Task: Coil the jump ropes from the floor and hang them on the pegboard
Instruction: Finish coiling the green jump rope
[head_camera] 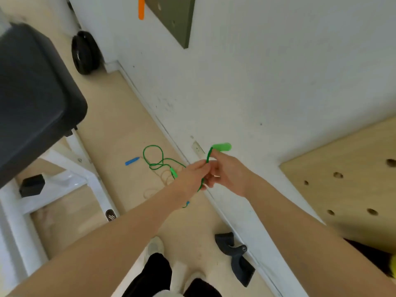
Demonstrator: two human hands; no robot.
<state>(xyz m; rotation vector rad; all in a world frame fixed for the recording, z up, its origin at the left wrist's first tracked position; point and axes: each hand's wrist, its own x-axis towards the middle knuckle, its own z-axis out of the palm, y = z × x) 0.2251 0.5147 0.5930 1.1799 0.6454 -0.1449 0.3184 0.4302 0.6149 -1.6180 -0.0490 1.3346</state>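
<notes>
Two bare hands, the left hand (pixel 194 174) and the right hand (pixel 227 174), met at one thin green cord jump rope (pixel 153 159) with two green plastic handles. One blue plastic handle (pixel 131 161) lay on the far left floor, and one orange plastic handle (pixel 141 7) hung far up the wall. Two boards showed: one pale wooden pegboard (pixel 351 185) at right and one olive-green pegboard (pixel 173 18) far off.

Both hands (pixel 211 174) on green rope (pixel 159 162)

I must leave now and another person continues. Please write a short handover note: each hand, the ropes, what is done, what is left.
Right hand: holds the green jump rope near one green handle.
Left hand: pinches the same cord lower down.
Most of the green cord and its second handle lie on the floor.
A blue handle lies on the floor.
Done: coiling barely started.
Left: coil, hang on the pegboard.
</notes>
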